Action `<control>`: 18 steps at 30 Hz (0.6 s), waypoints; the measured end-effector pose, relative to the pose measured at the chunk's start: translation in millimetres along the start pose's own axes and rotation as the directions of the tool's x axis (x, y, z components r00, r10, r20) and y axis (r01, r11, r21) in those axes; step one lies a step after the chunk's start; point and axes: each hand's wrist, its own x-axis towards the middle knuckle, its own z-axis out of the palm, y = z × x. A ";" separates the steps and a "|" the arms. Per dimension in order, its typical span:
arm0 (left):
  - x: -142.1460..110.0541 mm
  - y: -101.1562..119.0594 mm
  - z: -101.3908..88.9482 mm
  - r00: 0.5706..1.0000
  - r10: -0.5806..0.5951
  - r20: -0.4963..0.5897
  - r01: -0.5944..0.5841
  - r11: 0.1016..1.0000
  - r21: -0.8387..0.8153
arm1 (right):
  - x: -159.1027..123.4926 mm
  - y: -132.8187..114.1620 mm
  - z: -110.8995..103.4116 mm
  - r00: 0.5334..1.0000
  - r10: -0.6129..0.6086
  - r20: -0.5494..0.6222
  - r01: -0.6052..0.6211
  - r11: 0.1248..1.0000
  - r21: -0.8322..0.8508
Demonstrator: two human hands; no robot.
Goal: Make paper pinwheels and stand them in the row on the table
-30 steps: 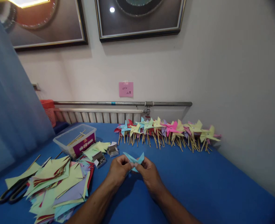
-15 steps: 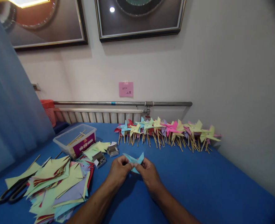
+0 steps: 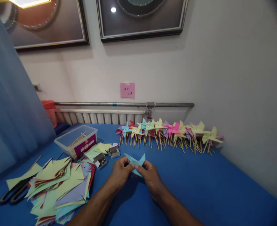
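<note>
A light blue paper pinwheel [image 3: 138, 161] is held between my two hands above the blue table cover, its points folded inward. My left hand [image 3: 121, 171] pinches its left side with thumb and fingers. On the other side, my right hand [image 3: 151, 175] grips the paper, thumb at the middle close to the left thumb. The thumbs hide the pinwheel's centre. Left of my hands lie a small open box [image 3: 100, 161] with shiny metal pins and a second small box [image 3: 114, 151].
Cut coloured paper sheets [image 3: 68, 185] pile up at left beside black-handled scissors [image 3: 15, 191]. Behind them stands a clear plastic tub [image 3: 76, 139] with wooden sticks. Finished pinwheels on sticks [image 3: 173, 129] line the table's back, below a wall pipe [image 3: 129, 104].
Both hands stay in nearly the same place, still holding the blue pinwheel; its lower blade looks slightly shifted. The whole view has moved a little.
</note>
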 end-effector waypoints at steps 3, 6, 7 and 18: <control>-0.1 0.3 0.4 0.999 -0.037 -0.009 0.037 0.999 -0.025 | 0.4 -0.6 -0.2 1.000 -0.021 -0.022 0.021 1.000 -0.012; 0.4 -1.6 0.3 0.997 -0.069 -0.023 0.068 0.997 -0.036 | 0.9 -1.8 -0.5 0.998 -0.048 -0.035 0.045 0.997 -0.061; 0.5 -2.2 0.1 0.997 -0.077 -0.023 0.076 0.996 -0.045 | 1.1 -2.1 -0.8 0.998 -0.054 -0.035 0.051 0.996 -0.079; -0.8 -1.6 -1.6 0.985 -0.167 -0.034 0.161 0.977 -0.139 | 3.5 1.9 -1.0 0.999 -0.047 -0.006 0.047 0.999 -0.022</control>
